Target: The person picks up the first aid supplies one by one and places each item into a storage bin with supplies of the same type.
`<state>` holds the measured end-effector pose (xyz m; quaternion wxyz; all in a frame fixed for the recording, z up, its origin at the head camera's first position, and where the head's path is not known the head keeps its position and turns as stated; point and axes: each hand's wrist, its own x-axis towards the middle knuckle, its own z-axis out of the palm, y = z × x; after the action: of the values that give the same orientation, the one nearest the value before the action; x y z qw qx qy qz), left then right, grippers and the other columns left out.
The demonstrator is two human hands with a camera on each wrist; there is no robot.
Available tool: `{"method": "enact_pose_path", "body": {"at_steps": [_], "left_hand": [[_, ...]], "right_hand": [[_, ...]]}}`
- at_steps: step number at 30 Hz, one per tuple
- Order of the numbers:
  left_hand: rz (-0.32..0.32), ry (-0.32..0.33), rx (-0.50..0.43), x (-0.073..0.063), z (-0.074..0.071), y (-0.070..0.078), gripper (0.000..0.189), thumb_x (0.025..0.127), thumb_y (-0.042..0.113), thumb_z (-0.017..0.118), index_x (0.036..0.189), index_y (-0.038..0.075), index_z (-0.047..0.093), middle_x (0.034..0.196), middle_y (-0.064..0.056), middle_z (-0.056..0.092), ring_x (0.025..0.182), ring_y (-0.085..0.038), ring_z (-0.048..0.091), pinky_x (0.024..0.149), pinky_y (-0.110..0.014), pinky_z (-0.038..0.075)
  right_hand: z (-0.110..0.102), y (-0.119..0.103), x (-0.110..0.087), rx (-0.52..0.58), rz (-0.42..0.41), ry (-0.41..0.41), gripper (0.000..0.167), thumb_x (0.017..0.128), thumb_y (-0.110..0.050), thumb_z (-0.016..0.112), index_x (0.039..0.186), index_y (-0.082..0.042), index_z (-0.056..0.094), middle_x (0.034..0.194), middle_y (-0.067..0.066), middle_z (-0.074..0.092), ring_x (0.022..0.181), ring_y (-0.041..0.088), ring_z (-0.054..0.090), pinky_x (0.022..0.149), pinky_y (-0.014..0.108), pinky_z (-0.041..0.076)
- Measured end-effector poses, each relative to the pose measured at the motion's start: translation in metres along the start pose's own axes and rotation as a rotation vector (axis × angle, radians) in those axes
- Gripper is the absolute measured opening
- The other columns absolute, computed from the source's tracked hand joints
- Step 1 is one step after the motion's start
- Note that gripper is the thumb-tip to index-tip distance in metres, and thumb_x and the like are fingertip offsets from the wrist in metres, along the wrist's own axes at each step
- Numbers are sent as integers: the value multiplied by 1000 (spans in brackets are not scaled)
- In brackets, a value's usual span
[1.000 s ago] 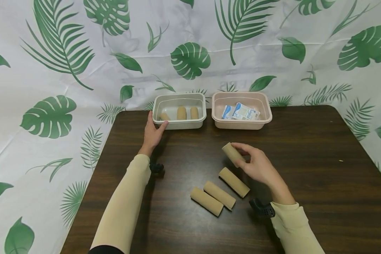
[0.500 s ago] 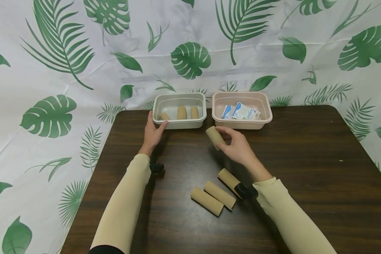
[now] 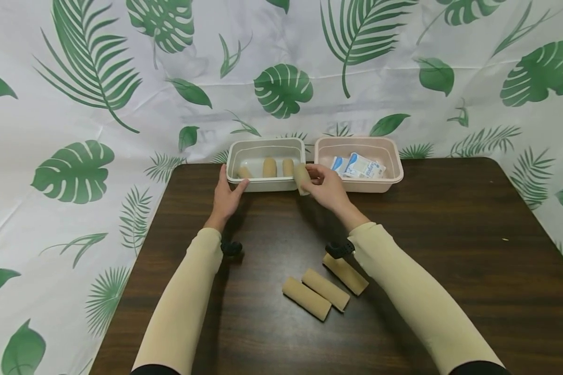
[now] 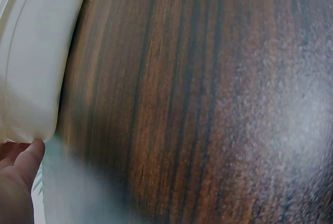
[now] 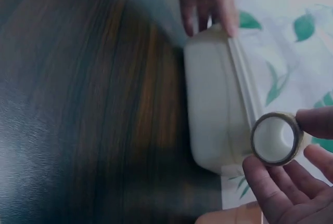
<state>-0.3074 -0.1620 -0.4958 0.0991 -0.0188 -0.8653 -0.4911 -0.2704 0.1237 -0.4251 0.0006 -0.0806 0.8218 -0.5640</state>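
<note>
In the head view, my right hand [image 3: 329, 188] holds a brown cardboard tube [image 3: 302, 179] between thumb and fingers, at the front right corner of the off-white plastic bin [image 3: 268, 185]. The right wrist view looks into the tube's hollow end [image 5: 274, 139], pale inside. My left hand [image 3: 226, 199] grips the bin's front left corner, thumb on the front and fingers along the side. Inside the bin lie several tubes [image 3: 269, 167], one of them tilted at the left. Three more tubes [image 3: 306, 298] lie slantwise on the table, below the right forearm.
A pink bin [image 3: 368, 185] with white and blue packets [image 3: 365, 165] stands to the right of the off-white one. Both are at the back edge of the dark wooden table [image 3: 450, 234], before a leaf-print cloth [image 3: 234, 104].
My right hand has carried the tube left and away from me, from above the table to the off-white bin's corner. The left hand has stayed in place on the bin.
</note>
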Motion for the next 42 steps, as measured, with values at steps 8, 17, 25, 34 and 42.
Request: {"method": "enact_pose_path", "body": {"at_steps": [8, 17, 25, 34, 42], "left_hand": [[5, 3, -3, 0, 0, 1, 85, 96, 35, 63, 157, 6, 13, 156, -19, 29, 142, -29, 31, 114, -42, 23], [10, 6, -15, -1, 0, 1, 84, 97, 35, 63, 157, 7, 12, 156, -19, 30, 142, -29, 31, 113, -43, 24], [18, 4, -22, 0, 1, 0, 83, 97, 35, 62, 157, 7, 12, 155, -20, 31, 141, -31, 32, 113, -44, 25], [16, 9, -32, 0, 0, 2, 82, 97, 34, 62, 157, 6, 13, 154, -22, 33, 140, -33, 33, 112, -45, 25], [-16, -12, -26, 1, -1, 1, 82, 98, 37, 61, 158, 9, 12, 155, -20, 31, 141, -31, 32, 113, -45, 24]], "right_hand": [[12, -9, 19, -109, 27, 29, 48, 90, -12, 68, 136, -3, 56, 124, 19, 63, 106, 32, 62, 88, 41, 50], [18, -15, 35, -125, 37, 64, 48, 92, -16, 68, 136, -4, 56, 128, 17, 62, 110, 31, 62, 91, 39, 49], [17, -14, 48, -128, 76, 123, 46, 91, -18, 68, 134, -3, 58, 123, 19, 63, 112, 30, 61, 93, 39, 48], [21, -18, 54, -53, 117, 176, 48, 94, -24, 66, 136, -3, 56, 128, 17, 61, 117, 28, 59, 95, 37, 47], [24, -15, 50, -103, 63, 129, 41, 95, -20, 66, 131, -2, 61, 127, 17, 63, 115, 29, 60, 97, 35, 46]]}}
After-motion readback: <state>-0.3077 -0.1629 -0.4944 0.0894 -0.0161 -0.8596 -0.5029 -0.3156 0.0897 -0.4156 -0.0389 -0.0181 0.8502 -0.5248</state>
